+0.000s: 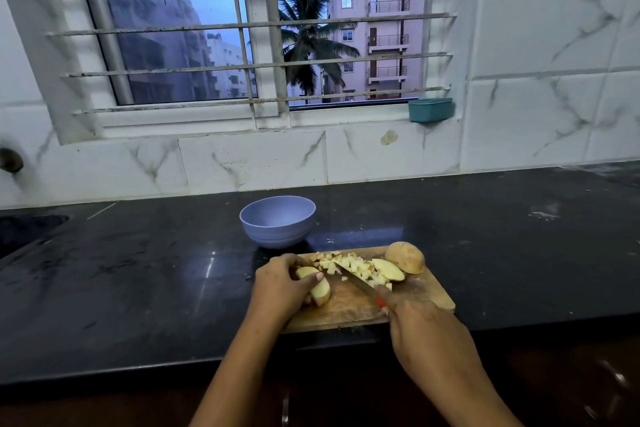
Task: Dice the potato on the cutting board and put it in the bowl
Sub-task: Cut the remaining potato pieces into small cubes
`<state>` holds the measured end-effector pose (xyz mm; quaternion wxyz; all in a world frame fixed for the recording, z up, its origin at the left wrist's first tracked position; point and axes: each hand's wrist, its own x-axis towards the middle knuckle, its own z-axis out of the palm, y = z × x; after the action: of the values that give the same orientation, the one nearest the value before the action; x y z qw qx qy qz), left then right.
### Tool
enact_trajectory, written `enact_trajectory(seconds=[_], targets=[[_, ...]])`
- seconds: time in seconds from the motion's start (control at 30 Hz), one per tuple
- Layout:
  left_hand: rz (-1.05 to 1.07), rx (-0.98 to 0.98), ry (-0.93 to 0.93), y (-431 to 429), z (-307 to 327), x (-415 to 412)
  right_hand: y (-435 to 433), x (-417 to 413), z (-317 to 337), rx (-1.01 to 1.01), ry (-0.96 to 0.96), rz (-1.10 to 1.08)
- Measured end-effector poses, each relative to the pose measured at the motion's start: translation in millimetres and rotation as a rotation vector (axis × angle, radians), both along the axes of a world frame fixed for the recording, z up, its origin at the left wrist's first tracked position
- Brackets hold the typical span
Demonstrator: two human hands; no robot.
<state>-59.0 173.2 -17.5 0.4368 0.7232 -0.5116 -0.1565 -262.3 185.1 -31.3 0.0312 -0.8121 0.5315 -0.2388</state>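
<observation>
It was a home kitchen. A long black stone worktop (138,288) ran under walls of white marbled tiles (536,80), with what looked like a sink (27,229) sunk into its left end. On it lay a wooden cutting board (349,308) with half-diced potato (349,265) and a knife (356,282), and a lilac bowl (277,222) stood behind. A small teal tub (430,110) sat by the barred window (242,45), which faced blocks of flats (381,28) and a palm (308,42).

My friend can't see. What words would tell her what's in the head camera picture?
A person's left hand holds a potato wedge on a wooden cutting board while the right hand holds a knife by a pile of diced potato. A purple bowl stands behind the board.
</observation>
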Motion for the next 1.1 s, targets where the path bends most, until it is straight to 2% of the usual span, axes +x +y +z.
enact_trajectory(seconds=[0.13,0.3,0.4,0.47,0.57,0.7,0.87,1.1], targets=[[-0.003,0.004,-0.024,-3,-2,1,2,3,4,-0.002,-0.014,-0.004],[0.078,-0.099,-0.121,-10,-4,4,4,11,15,-0.03,-0.053,0.026],[0.01,0.043,-0.343,-26,2,6,-3,13,18,-0.052,-0.101,0.011],[-0.099,0.196,-0.4,-37,8,3,-10,11,17,-0.059,-0.175,0.008],[-0.229,0.297,-0.325,-49,13,-4,-19,7,11,-0.042,-0.271,0.001],[-0.278,0.346,-0.245,-56,20,-19,-28,2,3,-0.038,-0.364,0.003],[-0.327,0.343,-0.209,-61,27,-36,-42,-5,0,-0.081,-0.425,0.009],[-0.329,0.329,-0.128,-80,25,-46,-57,-10,-12,-0.136,-0.611,0.061]])
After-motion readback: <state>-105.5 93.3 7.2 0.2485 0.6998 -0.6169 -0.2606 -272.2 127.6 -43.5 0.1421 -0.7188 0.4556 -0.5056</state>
